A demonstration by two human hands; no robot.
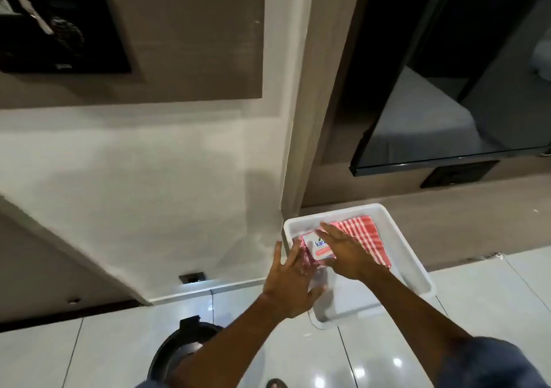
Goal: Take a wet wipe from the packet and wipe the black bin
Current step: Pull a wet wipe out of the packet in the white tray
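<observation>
On my far left I see a dark framed picture (59,29) hanging on the brown wall panel, and below it a white wall running down to glossy pale floor tiles (104,355). Low in the view sits the round black bin with its rim and lid hinge (182,346), partly hidden behind the left forearm. Moving right, my left hand (287,286) is spread, fingers splayed, with its fingertips touching the left end of the pink and white wet wipe packet (316,249); I cannot tell whether it pinches anything. The packet lies in the near-left part of a white rectangular plastic tray (417,271) that rests on the floor by the wall corner. My right hand (346,250) lies flat and open on top of the packet, pressing it down, not curled around it. Just beyond, touching the packet, a red and white checked cloth (366,235) lies folded in the tray. Farther right, a dark glossy screen (447,89) is mounted on the wall.
</observation>
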